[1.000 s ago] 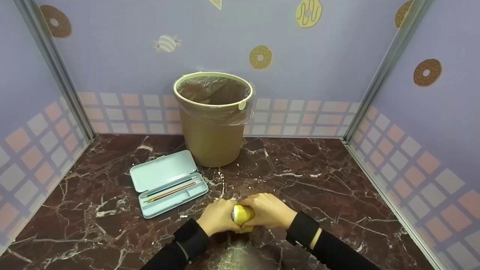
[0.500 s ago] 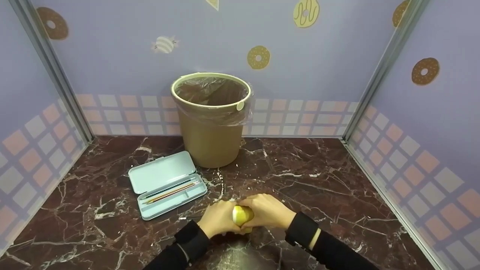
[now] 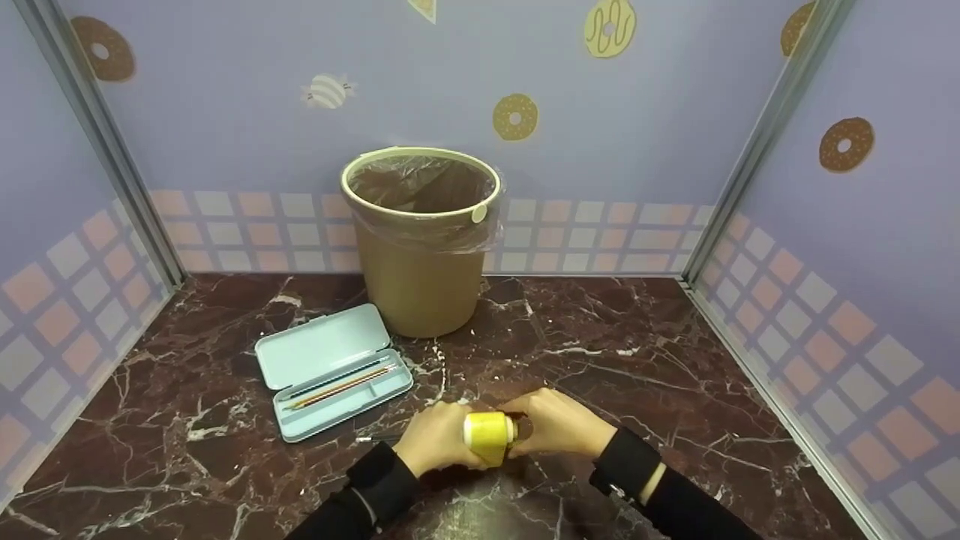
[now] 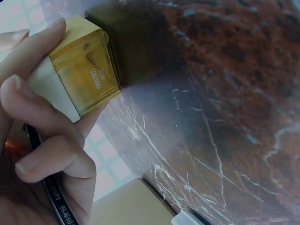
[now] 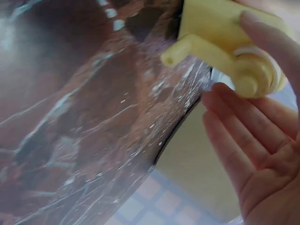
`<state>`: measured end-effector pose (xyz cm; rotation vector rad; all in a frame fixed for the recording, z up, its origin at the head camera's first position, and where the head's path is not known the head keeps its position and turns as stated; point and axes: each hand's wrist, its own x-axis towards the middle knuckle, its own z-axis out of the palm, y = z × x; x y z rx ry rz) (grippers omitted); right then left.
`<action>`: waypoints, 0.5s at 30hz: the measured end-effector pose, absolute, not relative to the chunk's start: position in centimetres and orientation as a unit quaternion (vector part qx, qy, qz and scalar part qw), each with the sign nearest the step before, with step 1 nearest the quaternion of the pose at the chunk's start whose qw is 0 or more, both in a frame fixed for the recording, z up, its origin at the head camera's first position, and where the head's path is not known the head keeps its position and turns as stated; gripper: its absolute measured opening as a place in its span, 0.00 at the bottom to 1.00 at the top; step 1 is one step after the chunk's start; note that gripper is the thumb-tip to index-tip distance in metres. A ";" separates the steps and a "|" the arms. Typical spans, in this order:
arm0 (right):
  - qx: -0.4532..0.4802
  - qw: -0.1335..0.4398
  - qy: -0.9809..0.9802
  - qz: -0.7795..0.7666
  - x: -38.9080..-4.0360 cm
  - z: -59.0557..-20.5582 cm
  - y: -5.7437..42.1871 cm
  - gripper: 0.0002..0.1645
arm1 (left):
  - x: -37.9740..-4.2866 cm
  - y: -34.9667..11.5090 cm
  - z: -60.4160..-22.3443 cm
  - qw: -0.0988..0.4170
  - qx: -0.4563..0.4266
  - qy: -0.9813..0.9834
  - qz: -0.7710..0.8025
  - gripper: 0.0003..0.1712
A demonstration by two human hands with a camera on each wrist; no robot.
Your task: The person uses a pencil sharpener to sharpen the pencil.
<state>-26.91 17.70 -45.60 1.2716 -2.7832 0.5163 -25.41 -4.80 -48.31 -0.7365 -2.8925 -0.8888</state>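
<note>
A yellow pencil sharpener with a crank is gripped by my left hand, low in the middle of the head view. Its see-through yellow drawer shows in the left wrist view. A dark pencil with printed letters runs under the curled fingers of that same hand; its pale end sticks out to the left in the head view. On the crank side, my right hand is held around the crank with fingers fairly straight. Whether its thumb touches the sharpener I cannot tell.
A light blue pencil case lies with its lid up at the left, several pencils inside. Behind it stands a tan bin with a plastic liner. Walls enclose the dark marbled tabletop at the back and both sides.
My right hand has moved right, off the sharpener's front and top, so more of the yellow body shows. My left hand keeps its hold in nearly the same spot.
</note>
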 end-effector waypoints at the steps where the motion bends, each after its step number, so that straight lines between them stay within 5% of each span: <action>1: 0.407 0.016 -0.898 0.168 -26.9 -45.8 18.0 0.21 | -25.4 -4.8 -48.3 0.014 -0.237 -0.928 -0.287 0.27; 7: 0.392 0.014 -0.902 0.180 -27.1 -47.0 19.2 0.06 | -25.4 -5.0 -48.3 0.019 -0.240 -0.928 -0.284 0.28; 15: 0.379 0.014 -0.895 0.236 -27.2 -47.4 19.5 0.06 | -25.3 -5.0 -48.1 -0.002 -0.233 -0.929 -0.288 0.29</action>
